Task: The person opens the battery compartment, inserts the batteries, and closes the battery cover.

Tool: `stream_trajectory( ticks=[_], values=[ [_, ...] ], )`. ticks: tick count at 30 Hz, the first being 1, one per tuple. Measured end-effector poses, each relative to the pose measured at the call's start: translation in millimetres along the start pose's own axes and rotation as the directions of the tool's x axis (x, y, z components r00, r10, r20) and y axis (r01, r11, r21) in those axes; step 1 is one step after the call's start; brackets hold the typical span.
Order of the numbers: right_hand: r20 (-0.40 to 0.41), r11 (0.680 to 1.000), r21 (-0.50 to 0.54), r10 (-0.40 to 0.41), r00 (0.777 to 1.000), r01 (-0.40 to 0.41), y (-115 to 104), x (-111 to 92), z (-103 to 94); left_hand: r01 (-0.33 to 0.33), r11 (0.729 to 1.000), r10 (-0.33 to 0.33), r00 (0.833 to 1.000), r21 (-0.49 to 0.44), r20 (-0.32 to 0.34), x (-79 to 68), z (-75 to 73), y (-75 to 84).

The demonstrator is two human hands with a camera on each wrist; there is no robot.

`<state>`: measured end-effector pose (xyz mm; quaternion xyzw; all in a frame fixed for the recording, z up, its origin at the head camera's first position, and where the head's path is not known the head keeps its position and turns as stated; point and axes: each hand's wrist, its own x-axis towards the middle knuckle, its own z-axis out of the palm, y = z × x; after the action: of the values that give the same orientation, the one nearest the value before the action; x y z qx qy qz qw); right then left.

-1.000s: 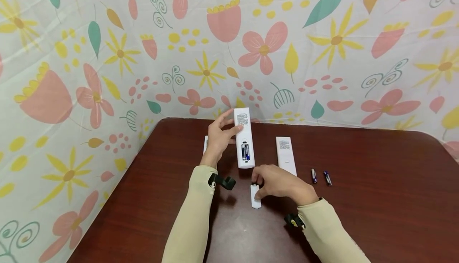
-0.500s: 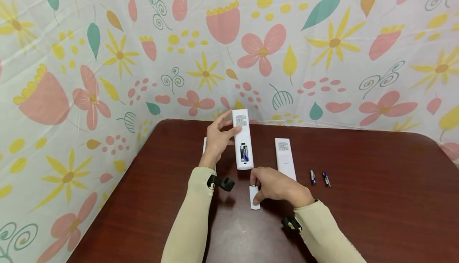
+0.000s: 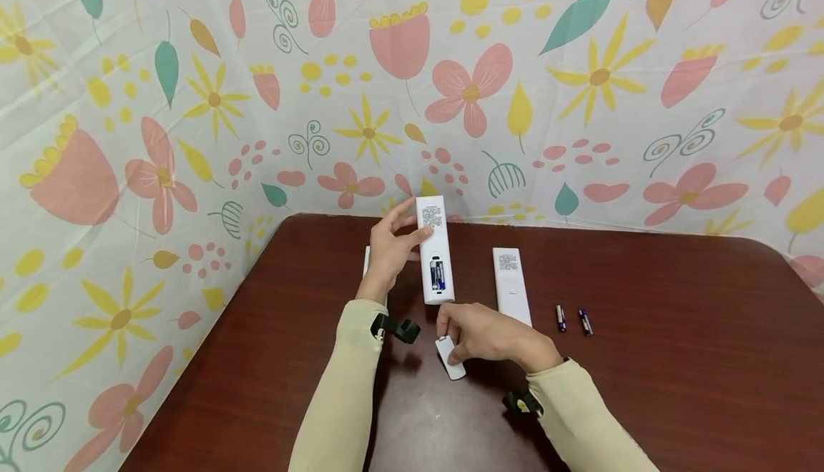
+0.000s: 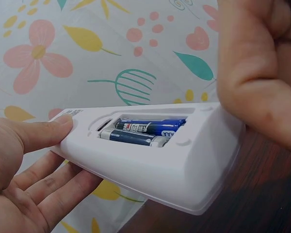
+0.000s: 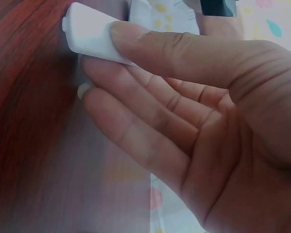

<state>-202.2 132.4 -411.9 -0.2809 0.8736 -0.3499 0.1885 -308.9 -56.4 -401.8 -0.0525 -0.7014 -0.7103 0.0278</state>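
Observation:
My left hand (image 3: 390,244) grips a white remote control (image 3: 439,243) by its upper part, back side toward me, thumb across the printed label. Its battery compartment is uncovered, and two blue-and-silver batteries (image 4: 143,131) lie side by side in it. Just below the remote's lower end, my right hand (image 3: 492,334) pinches a small white battery cover (image 3: 450,357) between thumb and fingers. In the right wrist view the thumb presses on the face of the cover (image 5: 89,34), with fingers behind it. The cover is tilted in the head view, its lower end to the right.
A second white remote (image 3: 511,282) lies back up to the right, its cover in place. Two loose batteries (image 3: 573,320) rest farther right on the brown table (image 3: 676,357). Behind my left hand shows the edge of another white object (image 3: 367,259). A flowered cloth (image 3: 412,86) hangs behind the table.
My right hand has shifted slightly left, and the battery cover in it has turned from upright to tilted. The left hand and its remote have hardly moved.

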Motion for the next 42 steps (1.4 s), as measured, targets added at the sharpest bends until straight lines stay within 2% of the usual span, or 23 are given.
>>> stream_trajectory(
  ticks=[3, 6, 12, 20, 27, 32, 38, 42],
  values=[
    [0.025, 0.998, 0.047, -0.032, 0.999, 0.031, 0, 0, 0.0, 0.002, 1.000, -0.002, 1.000, -0.004, -0.003, 0.0, -0.6, 0.0],
    [0.049, 0.993, 0.119, -0.034, 0.998, 0.028, -1, 0, 0.2, 0.005, 1.000, -0.005, 1.000, -0.008, -0.008, -0.1, -1.0, 0.2],
    [0.070, 0.956, 0.294, -0.031, 0.997, 0.009, -5, -3, -4.2, 0.005, 1.000, -0.005, 1.000, -0.011, -0.011, -0.1, -1.7, 0.9],
    [0.027, 0.928, 0.363, -0.103, 0.994, 0.086, -10, -8, -16.8, 0.001, 1.000, -0.001, 1.000, -0.015, -0.013, 0.7, -3.1, 0.5],
    [-0.097, 0.934, 0.322, -0.132, 0.987, 0.156, -11, -9, -23.9, -0.004, 1.000, 0.004, 1.000, -0.022, -0.008, 0.5, -3.4, 0.0],
    [-0.214, 0.933, 0.309, -0.123, 0.969, 0.186, -11, -7, -27.0, -0.015, 1.000, 0.015, 1.000, -0.013, -0.002, -0.3, -2.4, 1.4],
    [-0.374, 0.947, 0.243, -0.109, 0.921, 0.210, -7, -3, -29.8, -0.012, 1.000, 0.012, 1.000, -0.014, 0.001, 0.1, -0.7, 1.3],
    [-0.440, 0.957, 0.198, -0.108, 0.892, 0.213, -4, 0, -30.5, -0.016, 1.000, 0.016, 1.000, -0.018, 0.010, 1.1, -0.2, 0.8]
  ],
)
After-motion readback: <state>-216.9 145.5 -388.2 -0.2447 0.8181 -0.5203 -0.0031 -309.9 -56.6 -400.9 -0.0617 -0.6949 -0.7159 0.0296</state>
